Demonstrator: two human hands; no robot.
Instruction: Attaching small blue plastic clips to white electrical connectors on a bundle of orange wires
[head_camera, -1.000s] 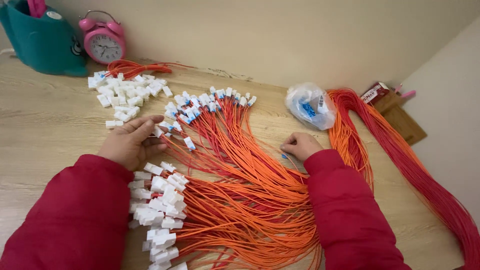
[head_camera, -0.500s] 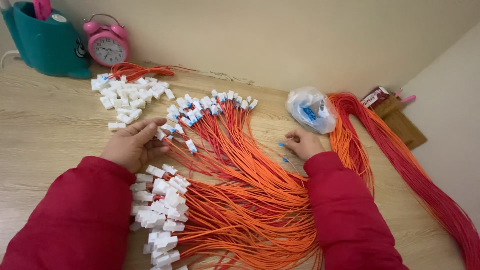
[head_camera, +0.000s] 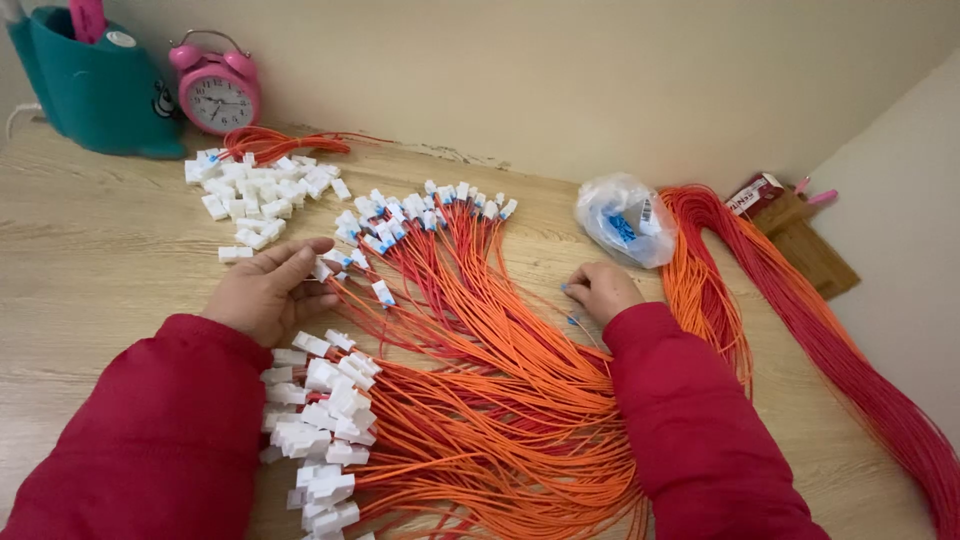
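Note:
My left hand (head_camera: 262, 292) lies on the wooden table (head_camera: 90, 260), its thumb and fingertips pinching a white connector (head_camera: 323, 269) at the end of an orange wire. A fan of orange wires with white connectors (head_camera: 420, 215) spreads just beyond it. A thick bundle of finished wires with white connectors (head_camera: 320, 430) lies under my left sleeve. My right hand (head_camera: 602, 290) rests curled on the table with its fingertips pinching a small blue piece (head_camera: 564, 288). Another blue piece (head_camera: 573, 321) lies beside that wrist.
A heap of loose white connectors (head_camera: 255, 190) sits at the back left, near a pink alarm clock (head_camera: 217, 93) and a teal holder (head_camera: 95, 85). A clear bag of blue pieces (head_camera: 625, 220) lies behind my right hand. Long red and orange wires (head_camera: 800, 320) run along the right wall.
Both hands stay almost where they were. My right hand has edged slightly toward the blue pieces, and the view has shifted a little.

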